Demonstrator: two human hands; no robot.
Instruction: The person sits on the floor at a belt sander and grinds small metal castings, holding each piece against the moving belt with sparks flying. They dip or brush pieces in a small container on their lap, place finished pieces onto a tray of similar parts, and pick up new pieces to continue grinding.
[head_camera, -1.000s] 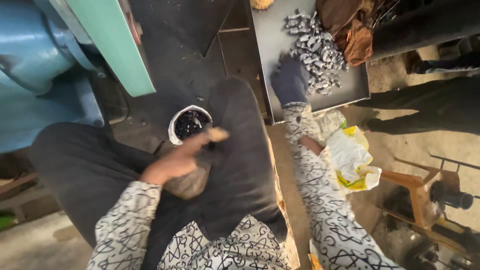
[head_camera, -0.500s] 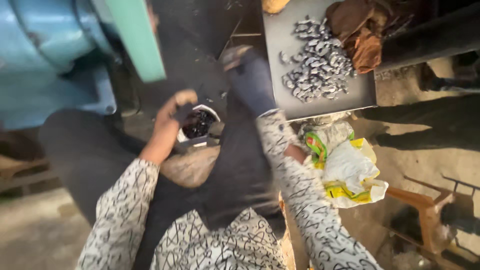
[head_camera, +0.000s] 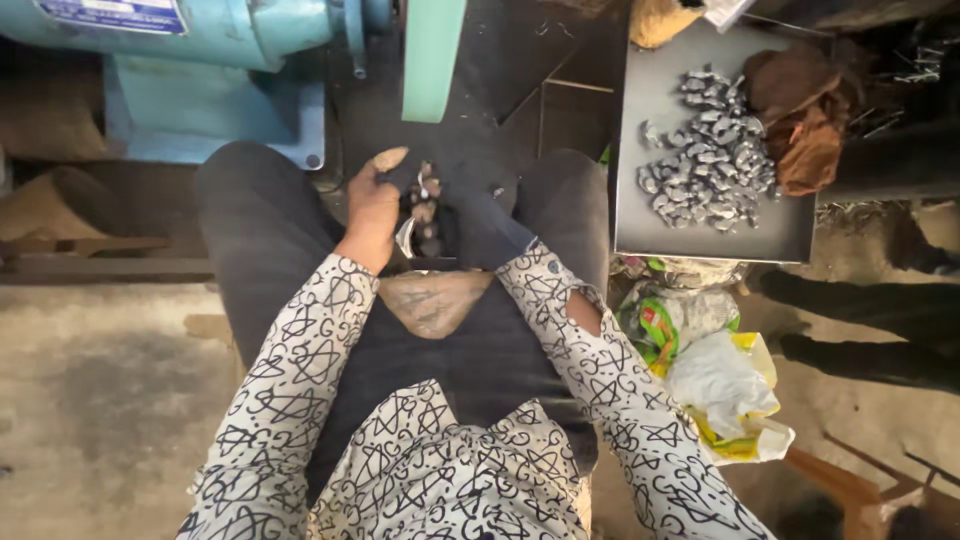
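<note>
My bare left hand (head_camera: 375, 200) and my right hand (head_camera: 478, 215), in a dark glove, meet between my knees in front of a green belt guard (head_camera: 435, 60). A small shiny metal piece (head_camera: 424, 186) sits at my left fingertips, which are curled around it. The gloved fingers touch the same spot, but their grip is lost against the dark background. Just below the hands is a small round bowl (head_camera: 408, 238), mostly covered. A grey metal tray (head_camera: 640, 230) to my right holds a heap of several small metal pieces (head_camera: 710, 165).
A blue machine (head_camera: 200, 70) stands at the upper left. A brown cloth (head_camera: 800, 125) lies on the tray's far corner. Crumpled plastic bags (head_camera: 720, 375) lie on the ground by my right elbow. A worn patch (head_camera: 432, 300) shows on my dark trousers.
My gloved right hand has come back from the heap on the tray to the middle. My left hand has moved up from the bowl to meet it. The view has tilted upward.
</note>
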